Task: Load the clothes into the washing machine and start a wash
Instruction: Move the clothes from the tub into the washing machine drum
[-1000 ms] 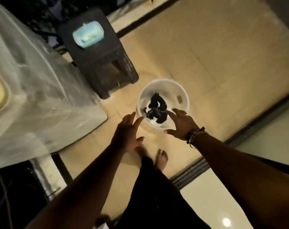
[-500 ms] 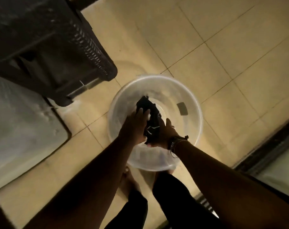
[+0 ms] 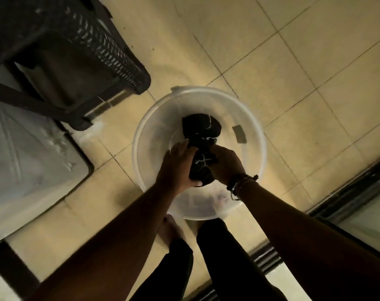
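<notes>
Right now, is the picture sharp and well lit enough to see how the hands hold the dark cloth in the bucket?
Head view: dim, warm light; the cloth is nearly featureless black. Both the left hand and right hand grip it inside the bucket, but the fingers are soft with blur. Wide-angle bending curves the floor lines; the forearms are dark.

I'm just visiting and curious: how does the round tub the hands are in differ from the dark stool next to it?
The clear tub is round, pale and see-through; the dark stool is blocky, near black and opaque, with a woven-looking edge. The tub holds dark clothes, gripped by the left hand and the right hand; nobody touches the stool. Both stand on the tiled floor.
</notes>
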`<state>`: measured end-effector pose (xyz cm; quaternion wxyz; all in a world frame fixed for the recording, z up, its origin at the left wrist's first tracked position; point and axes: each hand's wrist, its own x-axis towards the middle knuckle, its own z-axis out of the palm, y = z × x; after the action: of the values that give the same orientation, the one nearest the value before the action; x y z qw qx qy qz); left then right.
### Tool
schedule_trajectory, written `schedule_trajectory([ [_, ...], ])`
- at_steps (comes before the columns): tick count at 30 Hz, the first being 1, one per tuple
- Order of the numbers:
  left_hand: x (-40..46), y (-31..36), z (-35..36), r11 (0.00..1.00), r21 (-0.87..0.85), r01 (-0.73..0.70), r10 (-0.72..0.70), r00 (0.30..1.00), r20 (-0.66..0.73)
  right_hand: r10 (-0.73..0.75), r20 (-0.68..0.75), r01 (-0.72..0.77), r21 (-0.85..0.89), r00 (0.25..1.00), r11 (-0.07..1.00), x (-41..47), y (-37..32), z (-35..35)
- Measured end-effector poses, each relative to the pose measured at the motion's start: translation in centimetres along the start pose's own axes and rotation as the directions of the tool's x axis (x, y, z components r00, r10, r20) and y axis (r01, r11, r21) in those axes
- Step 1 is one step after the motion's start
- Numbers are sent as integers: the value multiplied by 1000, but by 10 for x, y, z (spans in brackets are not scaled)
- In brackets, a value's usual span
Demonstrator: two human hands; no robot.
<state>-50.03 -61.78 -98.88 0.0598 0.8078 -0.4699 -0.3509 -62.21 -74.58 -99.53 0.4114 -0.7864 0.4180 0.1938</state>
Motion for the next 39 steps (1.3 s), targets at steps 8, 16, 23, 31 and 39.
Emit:
schedule_trajectory([
  [8,-58,78,-116,902,-425,-74,22,992,-126,-155,-265,254,392,952,884,-115,-82,-110],
  [16,-170,148,-243,824,-561,-83,-63,970,-237,-103,-102,136,415,989,899,-223,-161,-205],
  [23,-255,198,-331,778,-586,-225,80,962,-263,-195,-52,183,-176,979,967,-319,-192,-280],
  [31,-317,235,-390,709,-644,-288,55,933,-356,-143,-287,228,290,947,929,-407,-256,-320],
  [39,-384,255,-437,373,-901,-221,-126,950,-285,-267,-251,348,834,930,429,-462,-339,-332],
])
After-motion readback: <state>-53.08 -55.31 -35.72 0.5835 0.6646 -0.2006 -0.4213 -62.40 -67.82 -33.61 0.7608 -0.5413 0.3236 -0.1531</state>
